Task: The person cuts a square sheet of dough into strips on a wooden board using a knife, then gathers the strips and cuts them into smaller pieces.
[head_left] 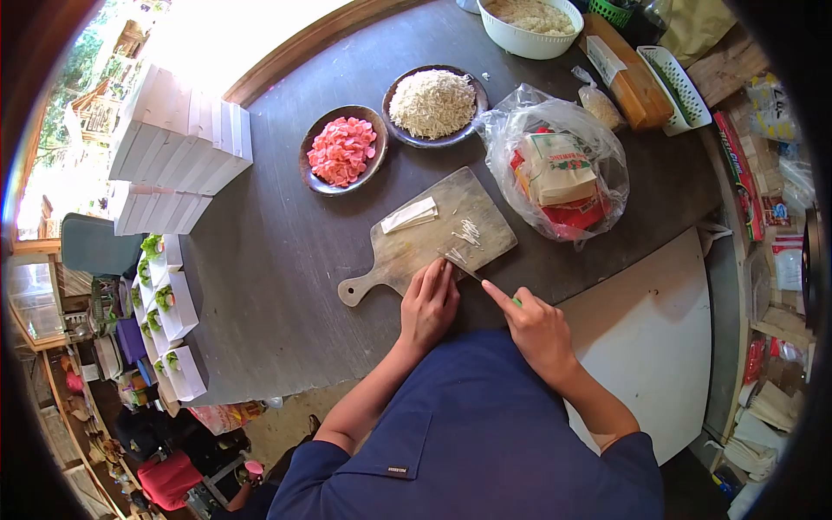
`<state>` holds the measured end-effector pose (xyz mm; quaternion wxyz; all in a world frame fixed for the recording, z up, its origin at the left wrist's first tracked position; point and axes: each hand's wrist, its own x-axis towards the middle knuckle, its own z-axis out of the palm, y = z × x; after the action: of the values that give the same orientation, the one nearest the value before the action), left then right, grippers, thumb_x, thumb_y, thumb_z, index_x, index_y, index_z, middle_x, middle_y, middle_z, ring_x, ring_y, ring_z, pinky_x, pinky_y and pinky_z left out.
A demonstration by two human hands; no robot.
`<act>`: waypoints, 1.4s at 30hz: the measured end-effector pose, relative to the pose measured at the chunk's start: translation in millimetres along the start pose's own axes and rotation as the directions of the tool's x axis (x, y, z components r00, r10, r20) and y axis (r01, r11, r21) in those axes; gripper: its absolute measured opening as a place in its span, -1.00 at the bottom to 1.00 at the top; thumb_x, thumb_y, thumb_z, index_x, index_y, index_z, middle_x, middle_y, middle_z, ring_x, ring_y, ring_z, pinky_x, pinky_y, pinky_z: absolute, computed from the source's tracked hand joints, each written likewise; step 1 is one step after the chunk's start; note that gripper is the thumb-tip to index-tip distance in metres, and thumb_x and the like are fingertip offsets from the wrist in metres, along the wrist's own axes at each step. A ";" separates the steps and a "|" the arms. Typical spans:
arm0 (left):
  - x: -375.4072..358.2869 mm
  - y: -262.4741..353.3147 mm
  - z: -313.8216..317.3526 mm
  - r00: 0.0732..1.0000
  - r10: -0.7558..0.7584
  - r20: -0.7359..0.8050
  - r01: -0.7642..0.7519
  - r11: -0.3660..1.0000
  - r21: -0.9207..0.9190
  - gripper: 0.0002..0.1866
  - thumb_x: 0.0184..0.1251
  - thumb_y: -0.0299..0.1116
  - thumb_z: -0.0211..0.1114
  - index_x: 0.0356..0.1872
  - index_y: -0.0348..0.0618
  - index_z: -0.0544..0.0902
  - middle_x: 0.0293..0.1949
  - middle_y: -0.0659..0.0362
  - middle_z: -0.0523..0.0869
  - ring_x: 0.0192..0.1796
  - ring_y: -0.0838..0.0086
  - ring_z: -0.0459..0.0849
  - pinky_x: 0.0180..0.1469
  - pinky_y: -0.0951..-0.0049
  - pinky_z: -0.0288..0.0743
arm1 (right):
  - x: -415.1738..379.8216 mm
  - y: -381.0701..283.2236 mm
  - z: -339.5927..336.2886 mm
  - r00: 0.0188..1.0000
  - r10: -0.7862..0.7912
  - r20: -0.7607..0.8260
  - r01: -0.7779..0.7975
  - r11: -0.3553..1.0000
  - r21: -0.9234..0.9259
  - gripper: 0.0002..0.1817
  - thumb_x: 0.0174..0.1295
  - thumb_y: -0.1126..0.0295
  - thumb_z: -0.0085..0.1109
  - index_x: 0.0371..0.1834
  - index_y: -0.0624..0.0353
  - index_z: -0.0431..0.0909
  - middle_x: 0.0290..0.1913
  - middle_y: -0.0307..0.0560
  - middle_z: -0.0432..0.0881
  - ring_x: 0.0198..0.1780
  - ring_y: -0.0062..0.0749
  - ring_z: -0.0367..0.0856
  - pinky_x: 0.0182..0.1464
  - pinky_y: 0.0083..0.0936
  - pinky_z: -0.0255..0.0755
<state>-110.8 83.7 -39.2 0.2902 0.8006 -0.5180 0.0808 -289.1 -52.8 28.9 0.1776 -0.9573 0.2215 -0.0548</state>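
Your right hand (533,328) gripped a green-handled knife (466,269), its blade slanting far-left to just beside your bunched left hand (429,302), whose hold I couldn't tell, at the wooden cutting board's (400,256) near edge, with white slivers (468,231) just beyond and pale strips (410,216) farther left.

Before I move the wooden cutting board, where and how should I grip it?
Probably grip the cutting board by its slim handle, from the left: it projects that way, uncovered, while the left hand and knife occupy the near edge.
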 end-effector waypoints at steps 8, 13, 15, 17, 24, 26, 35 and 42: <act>-5.1 -3.3 2.8 1.000 0.021 -0.019 -0.021 1.000 0.010 -0.51 0.24 -0.60 0.52 0.25 -0.31 0.79 0.23 0.05 0.76 0.25 0.13 0.74 0.31 0.18 0.69 | 14.9 -3.3 2.1 1.000 0.016 -0.003 -0.015 0.996 0.086 -0.33 0.50 0.40 0.31 0.64 -0.45 0.54 -0.31 -0.10 0.50 -0.37 -0.14 0.77 -0.32 -0.16 0.72; -3.3 -1.8 -1.4 1.000 0.006 0.008 -0.006 1.000 -0.019 -0.52 0.25 -0.60 0.51 0.24 -0.33 0.79 0.24 0.03 0.75 0.25 0.11 0.74 0.31 0.17 0.69 | 17.1 -1.1 3.5 1.000 0.023 -0.016 -0.022 0.997 0.075 -0.34 0.50 0.40 0.31 0.63 -0.45 0.55 -0.31 -0.09 0.51 -0.37 -0.15 0.77 -0.31 -0.16 0.72; -4.2 -2.8 1.8 1.000 0.009 0.002 -0.009 1.000 -0.018 -0.53 0.25 -0.60 0.50 0.23 -0.34 0.78 0.25 0.03 0.75 0.26 0.11 0.74 0.32 0.16 0.68 | 11.2 -0.5 -0.9 1.000 0.030 -0.001 -0.030 0.998 0.060 -0.34 0.50 0.40 0.31 0.64 -0.45 0.55 -0.31 -0.09 0.51 -0.37 -0.15 0.77 -0.32 -0.16 0.71; -4.6 -3.1 2.3 1.000 0.010 -0.003 -0.010 1.000 -0.016 -0.54 0.26 -0.60 0.50 0.23 -0.35 0.78 0.26 0.02 0.74 0.26 0.10 0.74 0.32 0.16 0.68 | 6.0 -1.8 -3.5 1.000 0.027 0.014 -0.028 0.998 0.064 -0.33 0.50 0.40 0.31 0.64 -0.46 0.54 -0.31 -0.10 0.51 -0.38 -0.15 0.76 -0.33 -0.15 0.71; -2.0 -4.0 2.1 1.000 0.012 0.007 -0.012 1.000 -0.021 -0.58 0.27 -0.61 0.49 0.19 -0.38 0.78 0.26 -0.02 0.73 0.28 0.07 0.73 0.34 0.15 0.67 | 6.2 -4.9 -0.2 0.999 0.052 -0.001 -0.051 0.991 0.122 -0.28 0.47 0.46 0.32 0.65 -0.49 0.54 -0.34 -0.10 0.45 -0.40 -0.08 0.70 -0.32 -0.07 0.64; -3.3 -2.6 0.9 1.000 0.009 0.016 -0.009 0.999 -0.033 -0.58 0.28 -0.61 0.48 0.19 -0.39 0.77 0.26 -0.02 0.73 0.28 0.06 0.73 0.33 0.15 0.67 | 6.6 -4.0 1.6 0.999 0.043 0.001 -0.043 0.995 0.095 -0.29 0.48 0.45 0.32 0.65 -0.49 0.54 -0.35 -0.10 0.44 -0.40 -0.09 0.70 -0.31 -0.07 0.64; -1.8 -4.7 1.7 1.000 -0.002 -0.001 0.002 0.997 -0.072 -0.59 0.28 -0.58 0.49 0.16 -0.43 0.76 0.22 -0.04 0.75 0.22 0.06 0.77 0.31 0.17 0.70 | 7.4 -4.7 -5.7 0.998 0.051 0.044 -0.055 0.993 0.102 -0.28 0.46 0.46 0.33 0.65 -0.48 0.54 -0.33 -0.10 0.45 -0.38 -0.10 0.70 -0.29 -0.07 0.64; 1.3 -3.3 -0.6 1.000 -0.010 -0.017 0.009 0.996 -0.094 -0.62 0.26 -0.61 0.51 0.13 -0.42 0.77 0.18 -0.02 0.76 0.18 0.07 0.79 0.26 0.18 0.73 | 5.9 -3.1 -8.7 0.998 0.022 0.058 -0.025 0.998 0.066 -0.28 0.46 0.42 0.35 0.66 -0.48 0.51 -0.31 -0.13 0.46 -0.39 -0.21 0.72 -0.36 -0.16 0.67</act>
<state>-107.3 84.0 -39.5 0.3325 0.7877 -0.5149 0.0621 -284.2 -55.5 38.3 0.2161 -0.9494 0.2256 -0.0326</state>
